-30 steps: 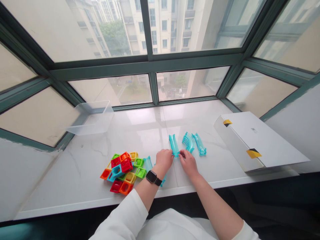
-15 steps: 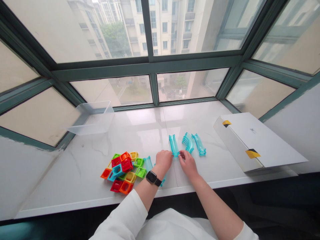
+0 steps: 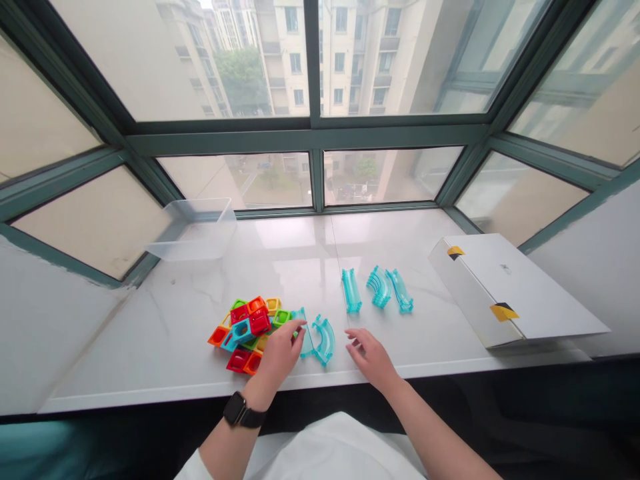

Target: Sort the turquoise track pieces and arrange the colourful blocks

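Observation:
My left hand (image 3: 281, 352) is over the right edge of a pile of coloured block pieces (image 3: 247, 330), its fingers slightly apart and beside a turquoise see-through track piece (image 3: 307, 343). Whether the fingertips touch that piece is hard to see. To its right lies a curved turquoise track piece (image 3: 326, 341). My right hand (image 3: 369, 357) hovers near the front of the ledge, fingers loosely spread and holding nothing. Farther back rest a straight track piece (image 3: 352, 292), a curved track piece (image 3: 380, 288) and another straight track piece (image 3: 401, 292), side by side.
A clear plastic bin (image 3: 200, 240) stands at the back left by the window. On the right is a white box (image 3: 520, 287) with yellow and black tabs. The white ledge (image 3: 280, 267) ends at a front edge near my body, with window frames behind it.
Both hands have left the straight track piece, which stays lying on the ledge. My left hand has moved left to the block pile; my right hand has come nearer to me. The view has shifted slightly.

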`<state>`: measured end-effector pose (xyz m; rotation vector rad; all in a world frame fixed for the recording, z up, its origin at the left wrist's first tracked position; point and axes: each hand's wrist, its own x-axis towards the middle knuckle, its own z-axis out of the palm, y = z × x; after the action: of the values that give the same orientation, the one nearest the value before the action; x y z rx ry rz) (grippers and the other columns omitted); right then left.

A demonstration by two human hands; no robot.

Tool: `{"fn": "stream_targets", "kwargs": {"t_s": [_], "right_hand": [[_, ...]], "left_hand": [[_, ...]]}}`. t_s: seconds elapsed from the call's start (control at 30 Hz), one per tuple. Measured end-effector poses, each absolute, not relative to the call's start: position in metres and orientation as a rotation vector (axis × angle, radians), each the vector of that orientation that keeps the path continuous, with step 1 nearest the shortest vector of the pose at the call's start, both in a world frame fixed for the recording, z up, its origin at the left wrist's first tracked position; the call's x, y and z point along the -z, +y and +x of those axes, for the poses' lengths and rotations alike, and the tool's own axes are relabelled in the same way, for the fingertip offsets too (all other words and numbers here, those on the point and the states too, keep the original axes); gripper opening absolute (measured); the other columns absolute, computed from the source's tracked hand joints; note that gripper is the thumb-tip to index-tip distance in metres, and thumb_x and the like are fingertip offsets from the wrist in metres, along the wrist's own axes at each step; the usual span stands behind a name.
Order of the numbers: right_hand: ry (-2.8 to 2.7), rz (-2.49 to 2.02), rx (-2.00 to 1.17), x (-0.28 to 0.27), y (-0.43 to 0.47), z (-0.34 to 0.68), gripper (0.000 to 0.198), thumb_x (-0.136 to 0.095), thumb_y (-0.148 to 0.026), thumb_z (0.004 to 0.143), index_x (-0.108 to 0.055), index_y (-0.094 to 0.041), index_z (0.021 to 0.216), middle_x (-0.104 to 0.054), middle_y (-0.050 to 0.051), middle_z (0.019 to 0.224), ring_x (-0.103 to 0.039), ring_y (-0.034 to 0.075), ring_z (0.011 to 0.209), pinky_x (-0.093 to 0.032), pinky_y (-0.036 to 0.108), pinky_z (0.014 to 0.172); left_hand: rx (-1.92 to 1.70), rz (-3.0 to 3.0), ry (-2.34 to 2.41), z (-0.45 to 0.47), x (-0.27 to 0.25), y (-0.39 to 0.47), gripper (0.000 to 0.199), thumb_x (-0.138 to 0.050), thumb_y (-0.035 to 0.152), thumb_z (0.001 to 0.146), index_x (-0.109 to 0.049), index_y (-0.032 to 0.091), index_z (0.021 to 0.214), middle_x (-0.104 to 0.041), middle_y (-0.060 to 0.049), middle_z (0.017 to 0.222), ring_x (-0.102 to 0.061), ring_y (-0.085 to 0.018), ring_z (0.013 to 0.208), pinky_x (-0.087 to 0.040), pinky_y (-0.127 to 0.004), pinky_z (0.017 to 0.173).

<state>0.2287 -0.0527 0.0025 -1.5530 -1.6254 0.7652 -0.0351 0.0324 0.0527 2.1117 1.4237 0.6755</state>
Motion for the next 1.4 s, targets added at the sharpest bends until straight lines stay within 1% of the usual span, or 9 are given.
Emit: {"fn": "stream_targets", "kwargs": {"t_s": [0.1, 0.2, 0.33, 0.7, 0.83, 0.9, 1.1, 1.27, 1.4], "right_hand": [[-1.799, -1.544, -0.823, -0.01, -0.052, 0.209, 0.04, -0.065, -0.032, 0.098, -0.063, -0.031, 0.137, -0.068, 0.006, 0.121, -0.07, 0.02, 0.093, -0.059, 0.036, 0.087], [-1.884, -1.596, -0.762, -0.012, -0.05, 0.192, 0.035, -0.072, -0.029, 0.091, -0.07, -0.029, 0.126, -0.068, 0.005, 0.115, -0.07, 0.021, 0.09, -0.059, 0.036, 0.086], [-1.857, -1.627, -0.696, -0.01, -0.049, 0.184, 0.022, -0.067, -0.022, 0.093, -0.072, -0.027, 0.113, -0.07, 0.004, 0.108, -0.071, 0.02, 0.085, -0.059, 0.035, 0.083], [-1.653, -1.497, -0.76, -0.013, -0.048, 0.19, 0.015, -0.06, -0.022, 0.096, -0.071, -0.024, 0.106, -0.072, 0.004, 0.1, -0.071, 0.018, 0.081, -0.06, 0.031, 0.077], [-1.546, -1.452, -0.736, -0.016, -0.047, 0.19, 0.013, -0.061, -0.023, 0.096, -0.07, -0.024, 0.105, -0.072, 0.004, 0.1, -0.071, 0.018, 0.083, -0.06, 0.032, 0.079], [-1.539, -1.412, -0.704, -0.019, -0.048, 0.19, 0.012, -0.061, -0.023, 0.097, -0.07, -0.024, 0.105, -0.071, 0.004, 0.102, -0.071, 0.018, 0.084, -0.061, 0.032, 0.08], [-1.671, -1.27, -0.587, -0.042, -0.058, 0.181, 0.016, -0.06, -0.019, 0.098, -0.072, -0.027, 0.106, -0.069, 0.006, 0.104, -0.069, 0.022, 0.094, -0.06, 0.036, 0.085], [-1.742, -1.215, -0.502, -0.061, -0.066, 0.175, 0.021, -0.061, -0.019, 0.098, -0.075, -0.029, 0.11, -0.07, 0.007, 0.104, -0.068, 0.024, 0.097, -0.061, 0.039, 0.087], [-1.776, -1.218, -0.466, -0.067, -0.07, 0.18, 0.028, -0.062, -0.021, 0.098, -0.076, -0.031, 0.12, -0.068, 0.01, 0.113, -0.068, 0.025, 0.1, -0.062, 0.042, 0.088]], "left_hand": [[-0.68, 2.066, 1.393, -0.055, -0.042, 0.005, 0.026, -0.054, 0.032, 0.1, -0.072, 0.024, 0.118, -0.077, -0.006, 0.104, -0.07, -0.019, 0.074, -0.058, -0.033, 0.076], [-0.667, 2.057, 1.316, -0.056, -0.038, -0.016, 0.027, -0.053, 0.031, 0.1, -0.07, 0.025, 0.12, -0.073, -0.007, 0.116, -0.068, -0.017, 0.073, -0.059, -0.035, 0.08], [-0.645, 2.042, 1.318, -0.047, -0.038, -0.03, 0.027, -0.056, 0.029, 0.098, -0.072, 0.029, 0.12, -0.069, -0.008, 0.127, -0.069, -0.018, 0.078, -0.059, -0.036, 0.085], [-0.554, 2.107, 1.234, -0.025, -0.042, -0.037, 0.031, -0.056, 0.027, 0.098, -0.074, 0.032, 0.124, -0.067, -0.008, 0.137, -0.072, -0.021, 0.092, -0.059, -0.034, 0.087], [-0.585, 2.022, 1.198, -0.022, -0.046, -0.036, 0.029, -0.055, 0.034, 0.1, -0.073, 0.03, 0.123, -0.069, -0.008, 0.131, -0.07, -0.018, 0.082, -0.058, -0.036, 0.087], [-0.624, 1.89, 1.185, -0.021, -0.048, -0.033, 0.032, -0.053, 0.042, 0.102, -0.073, 0.027, 0.122, -0.072, -0.008, 0.124, -0.069, -0.019, 0.084, -0.058, -0.036, 0.087], [-0.665, 1.247, 1.127, -0.012, -0.055, -0.023, 0.064, -0.051, 0.069, 0.096, -0.064, 0.018, 0.132, -0.072, -0.013, 0.114, -0.07, -0.021, 0.087, -0.056, -0.029, 0.059], [-0.734, 1.123, 1.025, -0.005, -0.066, -0.023, 0.065, -0.059, 0.067, 0.092, -0.067, 0.015, 0.129, -0.072, -0.011, 0.105, -0.071, -0.02, 0.083, -0.058, -0.029, 0.064], [-0.753, 1.087, 1.009, -0.007, -0.074, -0.026, 0.066, -0.062, 0.066, 0.09, -0.07, 0.012, 0.128, -0.073, -0.01, 0.098, -0.07, -0.02, 0.083, -0.058, -0.03, 0.066]]}}
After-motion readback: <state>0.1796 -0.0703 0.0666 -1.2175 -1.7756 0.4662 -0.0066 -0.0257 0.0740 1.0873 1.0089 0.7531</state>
